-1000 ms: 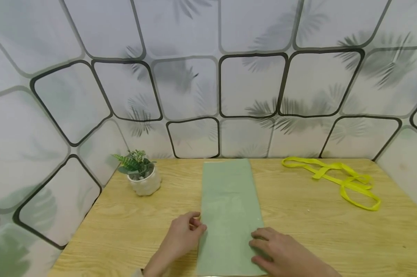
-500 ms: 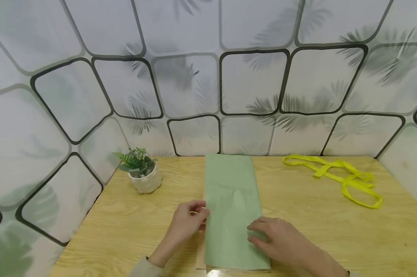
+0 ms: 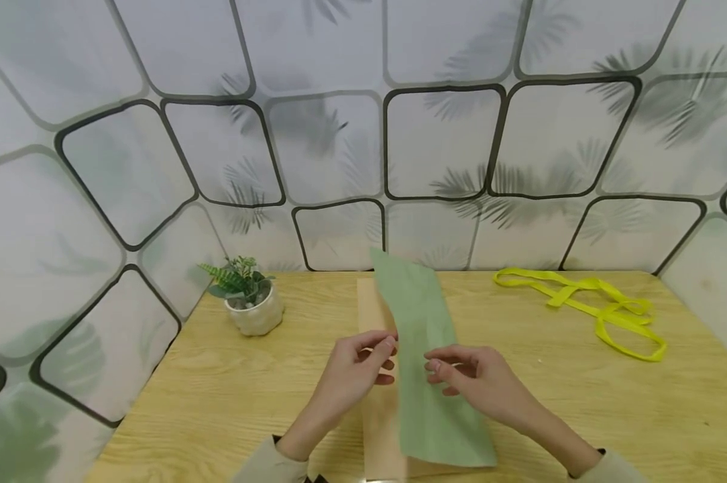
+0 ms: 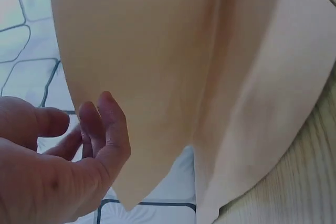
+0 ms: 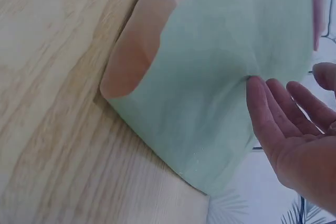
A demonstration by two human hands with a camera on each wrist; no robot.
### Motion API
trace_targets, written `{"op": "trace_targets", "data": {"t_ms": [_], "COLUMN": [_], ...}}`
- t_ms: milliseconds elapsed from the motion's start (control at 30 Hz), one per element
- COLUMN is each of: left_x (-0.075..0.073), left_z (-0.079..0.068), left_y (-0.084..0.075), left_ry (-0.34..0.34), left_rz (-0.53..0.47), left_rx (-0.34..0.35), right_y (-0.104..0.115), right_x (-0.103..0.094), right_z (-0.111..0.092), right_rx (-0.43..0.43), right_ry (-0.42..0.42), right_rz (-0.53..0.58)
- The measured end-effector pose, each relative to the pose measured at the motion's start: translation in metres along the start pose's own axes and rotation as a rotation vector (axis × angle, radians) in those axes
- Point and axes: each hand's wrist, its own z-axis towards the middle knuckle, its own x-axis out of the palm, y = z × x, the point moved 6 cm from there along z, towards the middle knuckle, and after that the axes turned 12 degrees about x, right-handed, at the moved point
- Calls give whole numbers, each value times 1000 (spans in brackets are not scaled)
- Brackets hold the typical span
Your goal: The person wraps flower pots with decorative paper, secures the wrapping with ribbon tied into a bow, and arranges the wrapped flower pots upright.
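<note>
A folded sheet, green (image 3: 426, 402) outside and tan (image 3: 377, 308) inside, lies lengthwise in the middle of the table. Its upper layer is raised along the left side and bows toward the right, so the tan inner face shows. My left hand (image 3: 354, 376) is at the raised left edge. In the left wrist view the fingers (image 4: 113, 129) lie against the tan face, with the thumb apart from them. My right hand (image 3: 481, 382) is over the green face; the right wrist view has its fingertips (image 5: 254, 85) touching a crease, the thumb standing away.
At the back left stands a small potted plant (image 3: 255, 312) in a white pot. A tangled yellow strap (image 3: 611, 322) lies at the back right of the wooden table (image 3: 581, 416). A patterned wall covering (image 3: 442, 147) rises behind the table.
The green upper layer, lying flat at first, has come up along its left edge and tilted right, uncovering the tan layer. My left hand has moved right and away with it; my right hand has shifted slightly away.
</note>
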Motion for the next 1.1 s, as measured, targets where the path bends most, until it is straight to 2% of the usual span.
{"op": "trace_targets", "data": {"t_ms": [200,300,433,600,733,800,867,933,1000,1100], "left_x": [21,30,38,42,33,24,17,12,12,13], "left_z": [6,8,9,9,9,9,8,5,2,-6], "left_y": [-4,-6,-8,-9,-5,0,7,15,24,37], "left_ry": [108,138,144,143,123,124,166,258,390,553], "left_rz": [1,16,23,38,106,200,333,516,697,896], "left_rx": [92,142,170,176,187,188,191,199,218,216], "right_y": [3,6,9,9,8,7,6,5,4,3], "right_x": [2,2,-1,-5,-9,-12,-16,-18,-21,-26], "right_z": [0,0,-1,-2,-1,-2,-3,-4,-5,-7], "right_rx": [45,53,60,75,97,115,132,145,156,171], "right_ry": [75,63,20,-22,-78,-121,-159,-183,-194,-197], "right_rz": [119,146,160,177,203,212,218,222,218,209]}}
